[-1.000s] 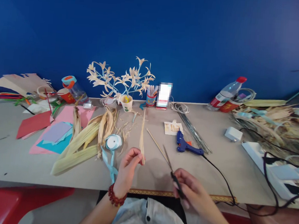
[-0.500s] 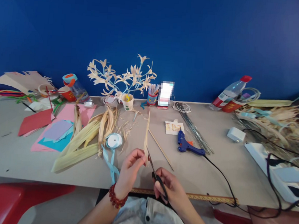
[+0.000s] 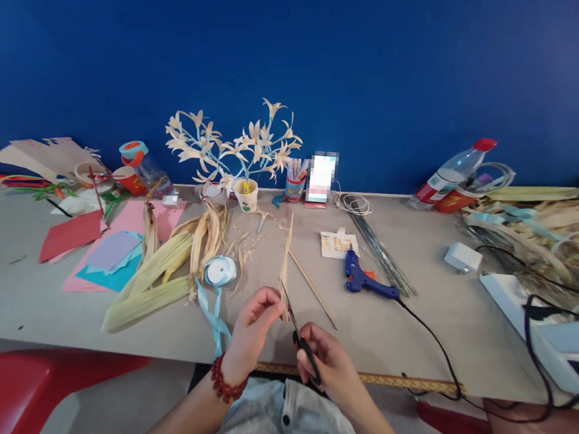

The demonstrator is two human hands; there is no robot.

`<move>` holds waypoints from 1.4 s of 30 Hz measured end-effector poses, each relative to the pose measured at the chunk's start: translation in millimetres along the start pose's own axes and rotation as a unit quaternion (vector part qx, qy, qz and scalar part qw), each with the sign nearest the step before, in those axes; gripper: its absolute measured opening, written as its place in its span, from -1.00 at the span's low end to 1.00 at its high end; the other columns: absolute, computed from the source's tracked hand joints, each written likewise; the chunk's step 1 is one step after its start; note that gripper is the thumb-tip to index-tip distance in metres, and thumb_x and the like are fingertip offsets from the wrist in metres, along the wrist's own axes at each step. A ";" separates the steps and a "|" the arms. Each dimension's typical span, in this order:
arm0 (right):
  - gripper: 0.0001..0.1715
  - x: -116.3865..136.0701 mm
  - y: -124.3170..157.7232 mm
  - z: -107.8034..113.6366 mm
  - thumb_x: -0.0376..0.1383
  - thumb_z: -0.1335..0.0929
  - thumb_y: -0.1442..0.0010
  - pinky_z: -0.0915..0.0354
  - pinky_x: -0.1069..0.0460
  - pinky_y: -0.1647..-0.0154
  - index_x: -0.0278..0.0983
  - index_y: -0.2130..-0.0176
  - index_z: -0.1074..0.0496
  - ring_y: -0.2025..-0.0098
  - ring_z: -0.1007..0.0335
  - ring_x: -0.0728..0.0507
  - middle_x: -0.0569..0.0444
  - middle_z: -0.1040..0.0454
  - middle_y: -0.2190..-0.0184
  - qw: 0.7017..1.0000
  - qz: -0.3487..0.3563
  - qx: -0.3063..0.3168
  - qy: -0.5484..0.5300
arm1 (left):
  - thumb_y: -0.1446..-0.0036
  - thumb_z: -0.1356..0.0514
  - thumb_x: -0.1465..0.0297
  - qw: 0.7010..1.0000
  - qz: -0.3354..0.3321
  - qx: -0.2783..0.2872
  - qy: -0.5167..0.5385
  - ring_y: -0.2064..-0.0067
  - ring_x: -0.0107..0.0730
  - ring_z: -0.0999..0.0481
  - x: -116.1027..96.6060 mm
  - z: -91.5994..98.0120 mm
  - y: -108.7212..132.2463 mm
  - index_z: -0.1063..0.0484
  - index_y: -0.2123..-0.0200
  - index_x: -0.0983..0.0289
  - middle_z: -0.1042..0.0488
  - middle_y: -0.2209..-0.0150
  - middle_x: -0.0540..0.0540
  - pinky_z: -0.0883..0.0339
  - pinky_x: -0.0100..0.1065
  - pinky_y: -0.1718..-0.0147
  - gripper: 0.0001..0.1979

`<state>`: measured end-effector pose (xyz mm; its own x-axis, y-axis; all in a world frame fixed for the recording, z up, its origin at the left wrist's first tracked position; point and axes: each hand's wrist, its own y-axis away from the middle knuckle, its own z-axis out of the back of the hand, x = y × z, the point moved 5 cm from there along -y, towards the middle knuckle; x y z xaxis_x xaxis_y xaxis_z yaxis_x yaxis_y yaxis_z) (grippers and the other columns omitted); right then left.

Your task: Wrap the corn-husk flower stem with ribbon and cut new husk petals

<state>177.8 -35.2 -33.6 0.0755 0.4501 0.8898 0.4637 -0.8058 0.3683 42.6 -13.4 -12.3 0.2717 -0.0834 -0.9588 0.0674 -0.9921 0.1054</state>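
Husk strip (image 3: 286,257), pale and narrow, held upright above the near edge of the table (image 3: 410,333). The left hand (image 3: 253,324), with a red bead bracelet at the wrist, has its grip pinched on the strip's lower end. The right hand (image 3: 331,364) has its grip closed through the black handles of the scissors (image 3: 297,324), whose blades meet the strip just above the left fingertips; whether the blades are apart cannot be told. Behind the strip, 1 thin wooden stick (image 3: 312,289) lies slantwise on the table. A ribbon spool (image 3: 220,272) and loose husks (image 3: 165,274) lie to the left, and a blue glue gun (image 3: 364,283) lies to the right.
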 end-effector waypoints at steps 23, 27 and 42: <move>-0.47 -8.4 -4.3 3.5 0.09 -0.42 -0.03 0.12 0.16 0.65 -0.22 0.46 -0.15 0.69 0.02 0.09 0.32 -0.17 0.73 1.000 0.016 0.012 -0.004 | -0.14 -0.18 0.40 0.998 0.020 0.014 0.053 0.37 -0.39 -0.35 -3.1 0.0 0.2 -0.36 0.49 0.27 -0.38 0.48 0.02 -0.20 -0.38 0.29 -0.84; -0.46 -8.7 -4.0 5.7 0.11 -0.40 -0.05 0.10 0.15 0.64 -0.22 0.46 -0.15 0.70 0.02 0.09 0.32 -0.18 0.75 1.000 0.018 0.013 0.010 | -0.16 -0.16 0.40 0.997 0.034 0.035 0.059 0.34 -0.36 -0.39 -6.3 0.5 -0.4 -0.36 0.47 0.26 -0.42 0.47 0.03 -0.20 -0.37 0.26 -0.85; -0.39 12.6 0.9 8.9 0.17 -0.44 0.07 0.05 0.14 0.60 -0.23 0.43 -0.18 0.65 -0.06 0.08 0.30 -0.21 0.67 0.999 0.015 0.042 0.027 | -0.13 -0.20 0.42 0.987 0.075 0.133 0.053 0.33 -0.39 -0.44 -13.0 -7.2 -2.4 -0.32 0.46 0.27 -0.50 0.38 0.07 -0.24 -0.37 0.26 -0.86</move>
<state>187.1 -26.8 -24.4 0.0440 0.4021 0.9145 0.5351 -0.7825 0.3183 45.8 -9.3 1.8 0.3591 -0.2350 -0.9032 -0.2312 -0.9600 0.1579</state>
